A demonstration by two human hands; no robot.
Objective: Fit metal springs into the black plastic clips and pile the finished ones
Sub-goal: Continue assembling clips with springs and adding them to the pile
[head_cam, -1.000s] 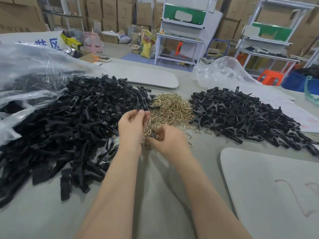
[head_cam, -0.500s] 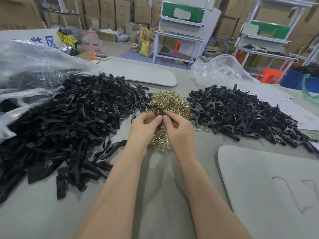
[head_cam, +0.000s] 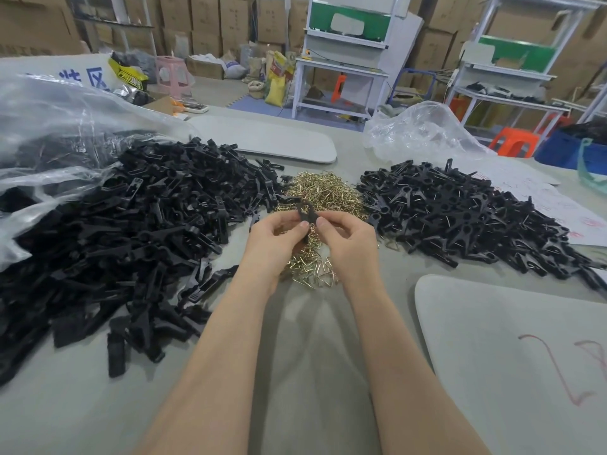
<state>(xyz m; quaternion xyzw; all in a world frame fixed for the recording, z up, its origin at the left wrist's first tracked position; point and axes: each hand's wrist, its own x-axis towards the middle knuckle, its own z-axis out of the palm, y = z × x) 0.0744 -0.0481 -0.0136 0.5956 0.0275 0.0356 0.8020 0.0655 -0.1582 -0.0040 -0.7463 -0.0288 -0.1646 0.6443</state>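
change, left to right:
- left hand: a second ago it was at the edge of the loose heap. it has since drawn in to the centre of the frame.
- right hand: a second ago it was low among the springs. it has since come up to meet the left.
- both hands now pinch one black clip between thumb and curled forefinger, just above the spring heap.

reading: a spring was probably picked up and is now being pressed into the clip. the step in hand looks like fitting, not piling. the fingers hide the spring, so i cannot tell whether it is seated.

stock, left to right:
- unfitted clips: a large matte black heap fills the left of the frame and spills from a clear plastic bag at upper left. the pieces are long and flat, with no metal showing.
- black clip in hand: centre of the frame. it is small and dark, and only its upper end shows above the thumbs.
- springs: a tangled heap of brass-coloured bent wire at centre, between the two black heaps and partly under the hands.
- finished clips: a heap right of centre. these are crossed pairs with a round pivot and glints of wire, well apart from the hands.
- table: a grey surface that carries all of the above.
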